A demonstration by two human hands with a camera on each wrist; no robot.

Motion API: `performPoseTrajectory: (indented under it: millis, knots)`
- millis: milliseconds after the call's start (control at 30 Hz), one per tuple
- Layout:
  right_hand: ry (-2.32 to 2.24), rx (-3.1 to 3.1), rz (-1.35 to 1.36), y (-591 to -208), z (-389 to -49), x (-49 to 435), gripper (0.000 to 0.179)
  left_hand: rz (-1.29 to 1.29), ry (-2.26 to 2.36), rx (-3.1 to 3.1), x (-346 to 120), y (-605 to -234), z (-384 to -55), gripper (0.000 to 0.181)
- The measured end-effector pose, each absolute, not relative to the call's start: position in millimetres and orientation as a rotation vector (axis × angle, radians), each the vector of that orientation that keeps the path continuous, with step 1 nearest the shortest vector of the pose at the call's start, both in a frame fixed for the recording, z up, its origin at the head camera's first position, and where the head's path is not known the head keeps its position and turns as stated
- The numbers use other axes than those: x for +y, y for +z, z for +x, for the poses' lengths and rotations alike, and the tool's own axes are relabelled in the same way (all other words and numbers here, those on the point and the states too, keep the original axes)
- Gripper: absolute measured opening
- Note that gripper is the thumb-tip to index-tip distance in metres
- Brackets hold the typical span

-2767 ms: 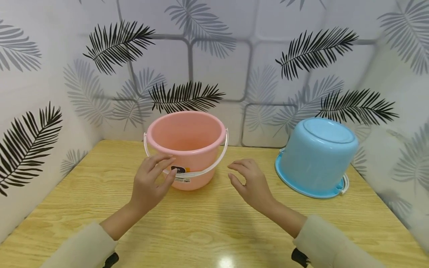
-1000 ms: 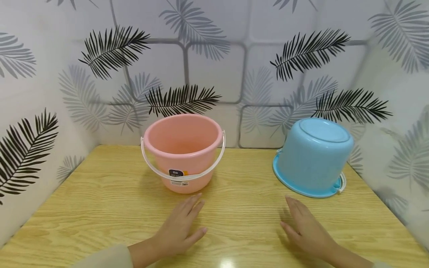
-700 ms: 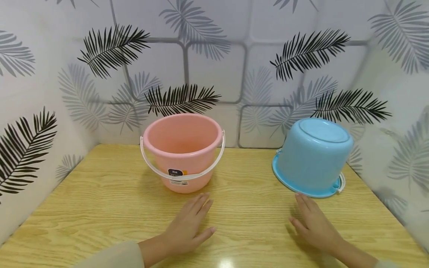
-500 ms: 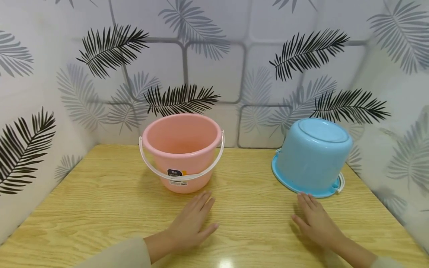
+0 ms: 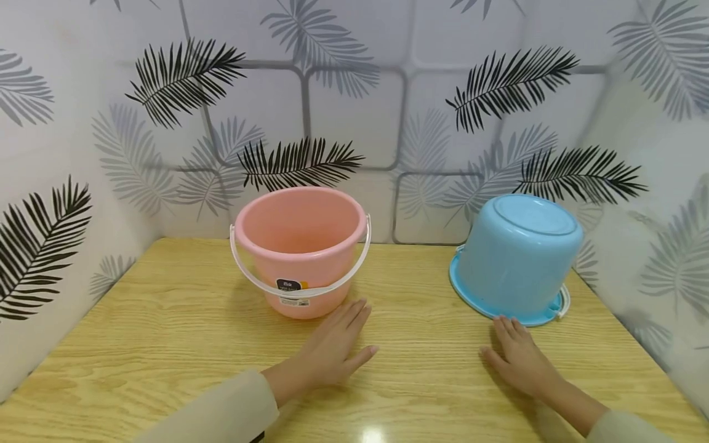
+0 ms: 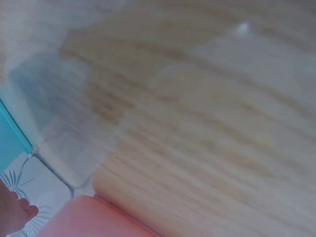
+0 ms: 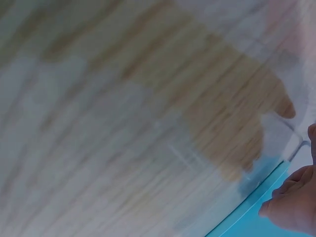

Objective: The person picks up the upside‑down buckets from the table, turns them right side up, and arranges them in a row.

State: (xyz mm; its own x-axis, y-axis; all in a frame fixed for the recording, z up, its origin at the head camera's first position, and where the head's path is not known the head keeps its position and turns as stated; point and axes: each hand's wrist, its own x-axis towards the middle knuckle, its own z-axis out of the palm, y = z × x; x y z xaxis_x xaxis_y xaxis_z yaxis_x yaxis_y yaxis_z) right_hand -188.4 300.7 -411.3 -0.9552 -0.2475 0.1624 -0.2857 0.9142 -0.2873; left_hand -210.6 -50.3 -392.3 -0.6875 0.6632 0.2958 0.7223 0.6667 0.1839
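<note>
The pink bucket (image 5: 304, 264) stands upright with its mouth up, left of the middle on the far part of the wooden table (image 5: 415, 320). Its pink inner wall shows through the mouth, while the near rim hides the lowest part of the inside. A white handle (image 5: 299, 295) hangs down across the near side, passing over a black label (image 5: 288, 285).

On the far right of the table, the blue bucket (image 5: 517, 258) is upside down, base up and rim down, so its inside is hidden. Its own white handle (image 5: 565, 301) sticks out low on the right.

The person's left hand (image 5: 335, 347) reaches from the near side, fingers extended and thumb spread apart, just beside the pink bucket's lower right side. The right hand (image 5: 520, 363) also has extended fingers, its fingertips at the near rim of the blue bucket. Neither hand grips anything; whether either touches its bucket cannot be told. Light sleeves (image 5: 221, 409) cover both forearms.

Behind the table, the wall (image 5: 471, 37) carries a black and grey leaf pattern.
</note>
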Motion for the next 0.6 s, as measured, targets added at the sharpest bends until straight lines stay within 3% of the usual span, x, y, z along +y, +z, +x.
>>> performPoseTrajectory:
  millis: [600]
  knots:
    - [0.481,-3.031,0.352,-411,-191,304,0.074,-1.185,-0.314,-2.795,-2,-393,-235,0.065]
